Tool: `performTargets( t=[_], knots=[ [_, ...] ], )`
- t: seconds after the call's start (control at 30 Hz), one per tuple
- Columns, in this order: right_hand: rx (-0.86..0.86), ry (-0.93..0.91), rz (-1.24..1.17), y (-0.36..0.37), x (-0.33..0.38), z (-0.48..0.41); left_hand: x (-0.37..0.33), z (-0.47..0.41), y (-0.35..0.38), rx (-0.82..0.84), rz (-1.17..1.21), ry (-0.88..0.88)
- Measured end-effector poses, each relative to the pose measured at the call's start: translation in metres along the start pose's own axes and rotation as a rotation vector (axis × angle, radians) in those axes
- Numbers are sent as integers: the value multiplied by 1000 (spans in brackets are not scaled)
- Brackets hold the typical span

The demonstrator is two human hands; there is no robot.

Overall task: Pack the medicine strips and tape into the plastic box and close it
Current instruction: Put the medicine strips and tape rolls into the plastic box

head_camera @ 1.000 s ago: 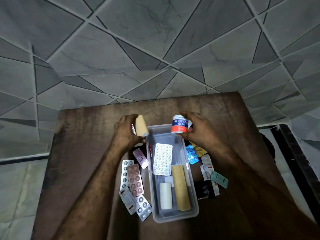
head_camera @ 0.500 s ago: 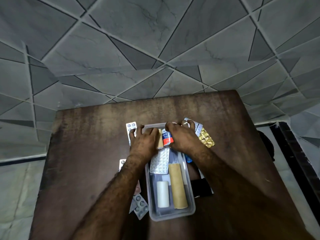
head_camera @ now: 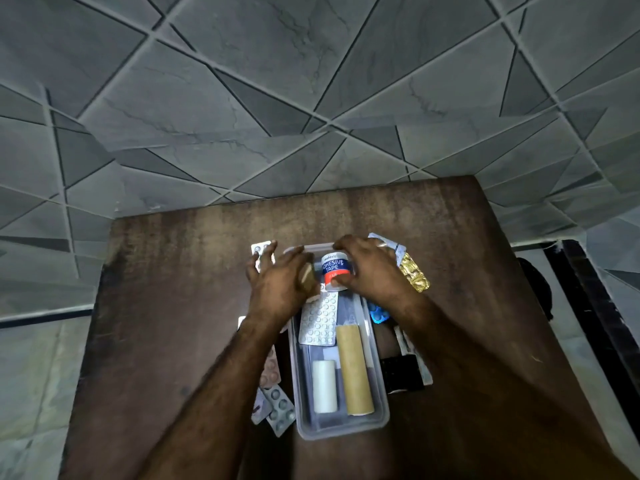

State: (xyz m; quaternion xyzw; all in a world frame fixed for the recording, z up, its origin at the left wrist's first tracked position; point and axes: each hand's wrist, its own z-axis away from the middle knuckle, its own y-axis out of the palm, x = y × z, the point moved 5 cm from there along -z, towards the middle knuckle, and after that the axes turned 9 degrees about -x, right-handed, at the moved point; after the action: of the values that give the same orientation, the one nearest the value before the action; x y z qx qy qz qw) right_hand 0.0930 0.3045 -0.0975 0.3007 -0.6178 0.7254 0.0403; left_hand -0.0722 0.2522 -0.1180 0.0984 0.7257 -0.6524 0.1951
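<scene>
Head view shows right hand (head_camera: 372, 271) holding the light, stiff adhesive tape roll (head_camera: 335, 270) by its round sides over the plastic box (head_camera: 381, 407), left hand (head_camera: 277, 285) closed on a tan roll (head_camera: 306, 276).

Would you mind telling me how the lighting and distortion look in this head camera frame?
Head view: dim, even light; wide-angle bending curves the floor tile lines; the adhesive tape label stays readable between both hands, while the gold strip glints slightly.
</scene>
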Motion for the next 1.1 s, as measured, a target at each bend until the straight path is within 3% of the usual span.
performTargets(
  t=[0.07,0.13,0.2,0.27,0.33,0.4,0.57,0.8,0.93,1.1],
  knots=[
    [-147,120,-180,-19,-21,5,26,5,-18,-249,283,-174],
    [-149,211,-130,-26,-47,12,52,14,-27,-332,367,-291],
    [39,280,41,-14,-70,23,68,24,-27,-214,296,-349],
    [220,286,157,6,-81,37,76,34,-12,32,189,-311],
    [298,211,233,23,-81,46,76,46,8,242,43,-201],
    [299,128,314,36,-79,50,71,55,18,339,-50,-191],
    [213,-39,481,49,-69,55,53,59,20,304,-173,-161],
    [182,-71,525,44,-63,57,48,59,20,284,-157,-188],
    [163,-9,469,38,-68,59,47,60,15,225,-87,-227],
    [70,304,110,20,-85,57,61,55,-4,63,175,-389]
  ],
)
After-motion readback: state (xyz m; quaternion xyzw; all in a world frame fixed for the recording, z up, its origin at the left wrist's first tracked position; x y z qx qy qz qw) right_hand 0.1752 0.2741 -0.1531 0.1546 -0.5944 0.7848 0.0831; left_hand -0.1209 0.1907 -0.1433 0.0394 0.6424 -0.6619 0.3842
